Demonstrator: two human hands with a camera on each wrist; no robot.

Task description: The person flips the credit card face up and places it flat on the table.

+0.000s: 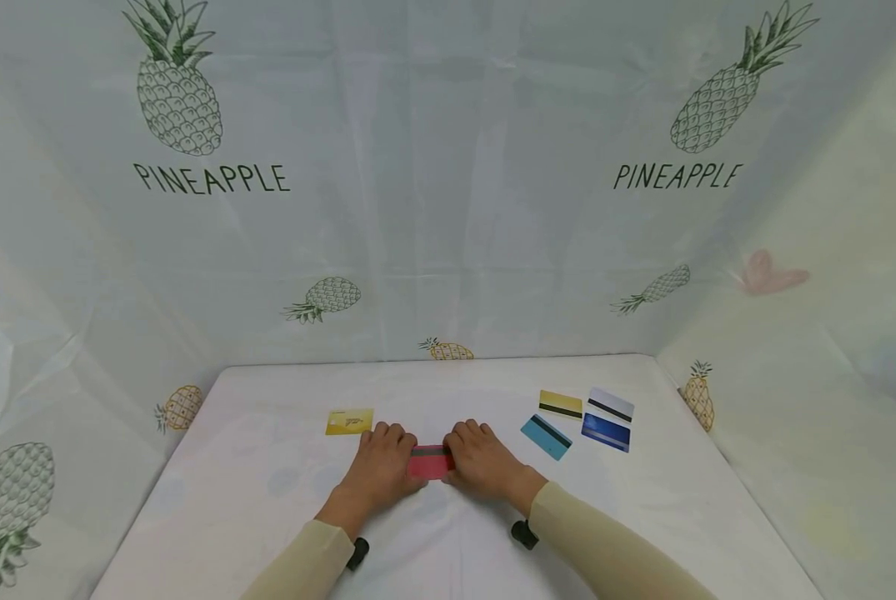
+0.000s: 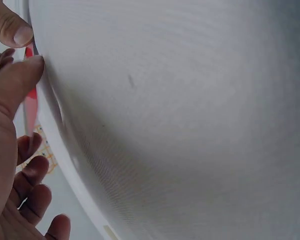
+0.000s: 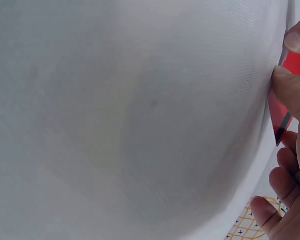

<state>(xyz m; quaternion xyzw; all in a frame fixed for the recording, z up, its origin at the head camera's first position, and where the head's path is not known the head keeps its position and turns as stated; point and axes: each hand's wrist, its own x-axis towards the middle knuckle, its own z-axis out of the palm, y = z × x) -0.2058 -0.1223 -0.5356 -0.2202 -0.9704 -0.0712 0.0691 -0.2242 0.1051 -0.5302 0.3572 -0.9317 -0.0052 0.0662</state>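
Note:
A red card (image 1: 430, 463) with a dark stripe along its far edge is held between both hands near the middle of the white table. My left hand (image 1: 384, 463) pinches its left end, thumb in front and fingers behind. At the other end, my right hand (image 1: 485, 460) grips it the same way. In the left wrist view the red card (image 2: 31, 107) shows as a thin sliver beside the thumb. The right wrist view has more of the red card (image 3: 280, 112) between thumb and fingers. Part of each end is hidden by the hands.
A yellow card (image 1: 349, 422) lies just beyond the left hand. To the right lie a yellow striped card (image 1: 561, 401), a white card (image 1: 611, 402), a blue card (image 1: 606, 432) and a teal card (image 1: 547, 437). Pineapple-print sheeting (image 1: 448, 208) hangs behind the table (image 1: 215, 500).

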